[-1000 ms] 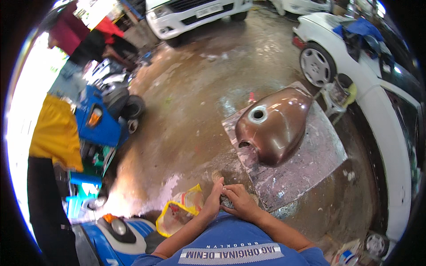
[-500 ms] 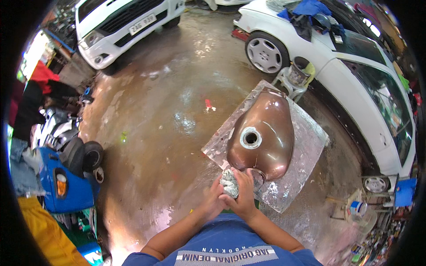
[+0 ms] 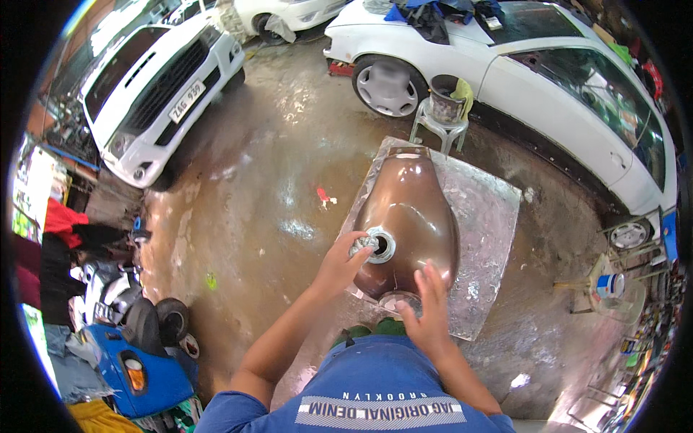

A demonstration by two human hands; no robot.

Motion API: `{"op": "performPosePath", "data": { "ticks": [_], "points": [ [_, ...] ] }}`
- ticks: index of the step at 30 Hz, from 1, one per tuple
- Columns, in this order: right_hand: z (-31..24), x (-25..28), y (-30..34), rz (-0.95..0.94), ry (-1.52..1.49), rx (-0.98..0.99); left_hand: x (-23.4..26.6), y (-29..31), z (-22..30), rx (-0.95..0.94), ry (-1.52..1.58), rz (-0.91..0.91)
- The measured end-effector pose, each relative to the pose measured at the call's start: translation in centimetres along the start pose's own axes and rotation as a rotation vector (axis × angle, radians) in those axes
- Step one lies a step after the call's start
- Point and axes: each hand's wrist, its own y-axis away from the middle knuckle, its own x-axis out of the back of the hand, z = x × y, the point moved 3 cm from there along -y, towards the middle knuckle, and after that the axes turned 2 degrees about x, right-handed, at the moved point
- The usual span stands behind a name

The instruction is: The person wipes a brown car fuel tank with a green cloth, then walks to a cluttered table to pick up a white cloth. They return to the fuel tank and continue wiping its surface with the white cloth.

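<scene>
A glossy brown motorcycle fuel tank [image 3: 408, 206] lies on a worn, paint-spotted board [image 3: 492, 231] in front of me. Its round filler hole is dark inside, with a pale ring [image 3: 389, 257] around it. At the left side of this ring, my left hand [image 3: 342, 263] is closed on a crumpled grey-white rag [image 3: 363, 245]. My right hand [image 3: 432, 310] is open, fingers stretched, at the near right end of the tank; whether it touches the surface I cannot tell.
Past the board stands a plastic stool [image 3: 442, 130] bearing a dark bucket [image 3: 447, 101]. A white car [image 3: 498, 79] is on the right, a white pickup [image 3: 162, 94] at far left. A blue scooter [image 3: 137, 368] stands near left, and a white tub [image 3: 611, 286] sits at right.
My hands have parted. The left carried the rag forward to the filler ring, while the right let go of it and opened beside the tank. The view has shifted too.
</scene>
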Motion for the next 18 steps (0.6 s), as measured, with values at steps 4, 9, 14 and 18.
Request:
{"op": "performPosePath", "data": {
  "ticks": [4,9,14,18],
  "points": [
    [3.2,3.1,-0.3,0.216,-0.031,-0.056,-2.1,-2.0,0.6,-0.103,-0.332,-0.093],
    [5.7,5.3,1.1,0.274,0.055,-0.138,-3.0,-3.5,1.6,-0.158,-0.517,-0.197],
    [6.7,6.1,2.8,0.337,0.081,-0.254,-2.9,-6.1,2.0,-0.158,-0.578,-0.359],
    [6.4,6.0,3.8,0.399,0.103,-0.342,-3.4,-6.8,2.3,-0.292,-0.672,-0.396]
  ]
}}
